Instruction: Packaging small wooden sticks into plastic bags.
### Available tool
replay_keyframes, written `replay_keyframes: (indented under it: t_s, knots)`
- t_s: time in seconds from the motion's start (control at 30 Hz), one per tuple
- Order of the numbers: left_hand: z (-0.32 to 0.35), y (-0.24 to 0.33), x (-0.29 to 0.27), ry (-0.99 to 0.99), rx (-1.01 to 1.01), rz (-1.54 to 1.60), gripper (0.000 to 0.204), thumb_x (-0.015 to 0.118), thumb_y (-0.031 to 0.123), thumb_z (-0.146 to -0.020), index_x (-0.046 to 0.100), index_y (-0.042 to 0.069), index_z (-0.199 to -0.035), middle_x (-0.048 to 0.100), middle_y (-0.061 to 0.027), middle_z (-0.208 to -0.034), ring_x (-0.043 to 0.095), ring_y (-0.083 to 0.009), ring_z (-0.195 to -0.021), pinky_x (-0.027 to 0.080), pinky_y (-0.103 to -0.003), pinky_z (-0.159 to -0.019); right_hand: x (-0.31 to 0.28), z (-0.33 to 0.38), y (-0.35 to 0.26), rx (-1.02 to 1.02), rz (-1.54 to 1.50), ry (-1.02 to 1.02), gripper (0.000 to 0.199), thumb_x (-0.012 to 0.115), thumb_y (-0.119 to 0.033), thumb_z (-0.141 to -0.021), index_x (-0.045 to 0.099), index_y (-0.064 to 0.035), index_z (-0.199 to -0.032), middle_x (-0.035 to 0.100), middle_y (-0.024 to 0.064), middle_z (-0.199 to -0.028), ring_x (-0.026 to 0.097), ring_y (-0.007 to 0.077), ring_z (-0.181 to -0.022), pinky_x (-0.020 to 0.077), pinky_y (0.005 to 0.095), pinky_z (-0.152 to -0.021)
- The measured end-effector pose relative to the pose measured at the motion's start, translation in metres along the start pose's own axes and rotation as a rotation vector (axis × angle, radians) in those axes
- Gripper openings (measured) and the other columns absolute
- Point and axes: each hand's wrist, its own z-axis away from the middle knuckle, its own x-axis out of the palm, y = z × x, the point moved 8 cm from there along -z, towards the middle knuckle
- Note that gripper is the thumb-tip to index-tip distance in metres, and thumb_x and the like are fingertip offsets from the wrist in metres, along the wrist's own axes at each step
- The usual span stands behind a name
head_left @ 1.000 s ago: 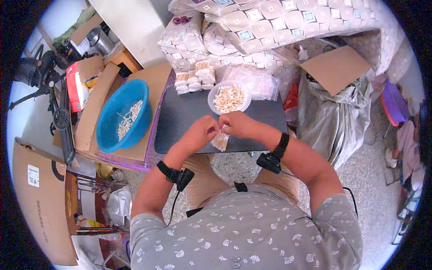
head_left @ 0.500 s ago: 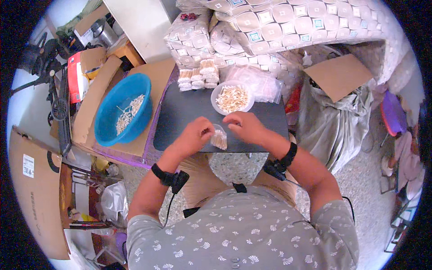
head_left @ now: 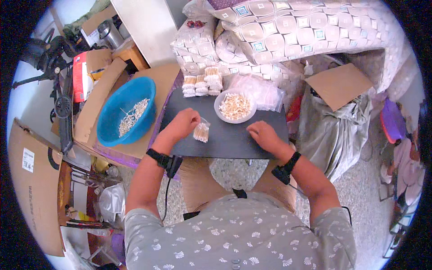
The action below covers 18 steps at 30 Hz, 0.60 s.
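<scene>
A small clear plastic bag of cotton swabs point(head_left: 201, 132) hangs tilted from my left hand point(head_left: 183, 123), whose fingers are pinched on its top edge. My right hand point(head_left: 265, 136) is apart from it, low over the right front of the dark table point(head_left: 225, 143); its fingers are curled together and nothing shows in them. Beyond and between my hands stands a white bowl point(head_left: 236, 120) full of loose cotton swabs. Filled bundles of swabs point(head_left: 202, 83) are stacked behind it to the left. Flat clear plastic bags point(head_left: 265, 94) lie behind it to the right.
A blue basin point(head_left: 110, 110) with loose swabs sits on cardboard point(head_left: 155, 81) left of the table. At the back is a couch under a patterned cover point(head_left: 306, 27). To the right stands a grey sack point(head_left: 335, 130) with a cardboard piece point(head_left: 339, 85) on it.
My left hand has moved left with the bag of swabs. My right hand has drawn away to the right and nearer to me, leaving a wide gap between the hands.
</scene>
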Motion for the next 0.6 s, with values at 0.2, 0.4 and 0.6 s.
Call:
replay_keyframes:
  t_s: [0.2,0.4,0.6]
  knots:
    - [-0.019,-0.035,0.01,0.184,0.066,-0.046,0.009,0.059,0.003,-0.074,0.059,0.004,-0.084,0.056,-0.0159,-0.084,0.056,-0.0339,-0.078,0.047,-0.039,-0.073,0.007,0.014,0.007,-0.102,0.088,0.082,0.018,0.061,-0.015,-0.08,0.062,-0.0057,-0.095,0.061,0.0127,-0.099,0.054,0.0331,-0.096,0.0427,0.0432,-0.087]
    - [0.0,-0.06,0.036,0.304,-0.209,0.097,0.018,0.063,0.008,-0.074,0.058,0.004,-0.091,0.054,-0.0154,-0.09,0.054,-0.0337,-0.086,0.046,-0.041,-0.079,0.012,0.018,0.013,-0.105,0.12,0.156,0.018,0.063,-0.013,-0.078,0.062,-0.006,-0.094,0.061,0.0111,-0.102,0.054,0.0307,-0.1,0.0425,0.0413,-0.091]
    - [0.047,-0.032,0.078,0.332,-0.239,-0.005,0.025,0.071,0.007,-0.068,0.056,0.005,-0.089,0.052,-0.0149,-0.094,0.052,-0.0334,-0.091,0.044,-0.041,-0.079,0.009,0.019,0.018,-0.067,0.08,0.173,0.016,0.062,-0.011,-0.078,0.06,-0.006,-0.092,0.061,0.0114,-0.101,0.054,0.0313,-0.098,0.0423,0.042,-0.09]
